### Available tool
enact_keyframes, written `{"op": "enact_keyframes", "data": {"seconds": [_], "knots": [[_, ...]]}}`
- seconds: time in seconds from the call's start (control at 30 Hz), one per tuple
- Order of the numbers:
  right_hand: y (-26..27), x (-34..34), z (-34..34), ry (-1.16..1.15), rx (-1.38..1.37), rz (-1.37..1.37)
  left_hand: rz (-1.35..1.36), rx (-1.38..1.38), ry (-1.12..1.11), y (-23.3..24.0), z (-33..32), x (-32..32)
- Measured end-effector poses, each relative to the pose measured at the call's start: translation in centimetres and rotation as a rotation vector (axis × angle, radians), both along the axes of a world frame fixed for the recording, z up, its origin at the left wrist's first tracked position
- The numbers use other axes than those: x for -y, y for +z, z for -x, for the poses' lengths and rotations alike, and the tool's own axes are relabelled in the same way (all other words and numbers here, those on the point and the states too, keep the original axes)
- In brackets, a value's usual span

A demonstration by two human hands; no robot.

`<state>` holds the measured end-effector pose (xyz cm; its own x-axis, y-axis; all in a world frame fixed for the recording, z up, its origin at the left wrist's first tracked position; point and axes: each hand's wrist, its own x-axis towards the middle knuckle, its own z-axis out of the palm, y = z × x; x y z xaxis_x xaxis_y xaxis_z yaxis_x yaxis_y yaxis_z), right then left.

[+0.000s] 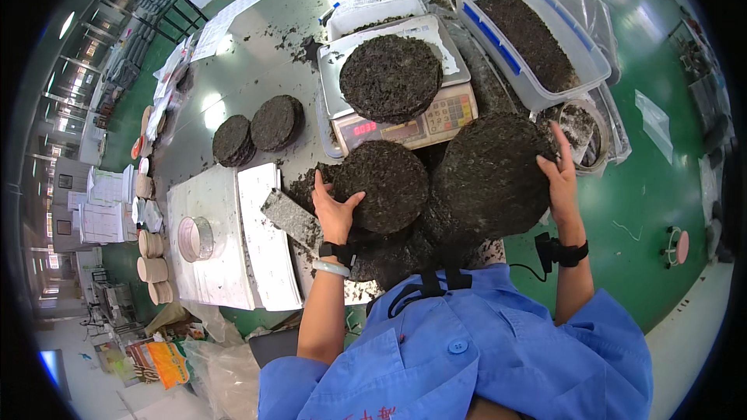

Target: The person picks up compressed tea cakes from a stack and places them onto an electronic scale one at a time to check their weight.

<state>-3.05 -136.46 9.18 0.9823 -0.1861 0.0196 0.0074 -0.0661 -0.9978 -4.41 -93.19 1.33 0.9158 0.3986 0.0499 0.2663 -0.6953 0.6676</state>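
My left hand (335,213) is at the left edge of a dark round cake of pressed, leafy material (388,186), its thumb on the upper face. A second, larger-looking dark cake (493,178) is at my right hand (561,184), which grips its right edge with the thumb near the face and one finger stretched out. The undersides of both cakes, and any fingers there, are hidden. Just beyond them, a similar cake (391,77) sits on the plate of a digital scale (402,131), partly overhanging its keypad and lit display. Dark loose material (397,259) lies below my hands.
Two smaller cakes (232,140) (277,122) lie on the metal table (192,128) at left. A clear plastic bin (595,64) of brown loose material stands back right, beside a round container (598,146). Papers (265,233), a grey block (292,219) and a ring (195,239) are at left.
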Motion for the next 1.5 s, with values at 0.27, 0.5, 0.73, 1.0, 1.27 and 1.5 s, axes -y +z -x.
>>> {"op": "enact_keyframes", "data": {"seconds": [0.27,0.5,0.73,1.0,1.27,1.5], "knots": [[1.6,-4.1,-1.5,0.286,-0.264,-0.659,0.983,-0.048,-0.316,9.6,0.8,2.3],[1.9,-12.8,-16.4,0.065,0.094,-0.489,1.357,0.355,-0.268,11.6,-12.1,6.2],[-1.3,-17.5,-24.2,0.307,-0.194,0.247,1.416,0.292,0.002,6.2,-19.8,4.5],[-1.5,-4.7,-17.0,0.308,-0.418,0.842,0.863,0.322,0.096,7.0,-12.6,-3.9],[-13.4,-3.1,-8.7,0.567,0.061,0.619,0.889,0.032,-0.169,1.8,1.7,3.2],[-1.5,-4.7,-6.9,0.612,0.627,0.962,0.560,0.010,-0.436,6.3,3.7,7.8]]}}
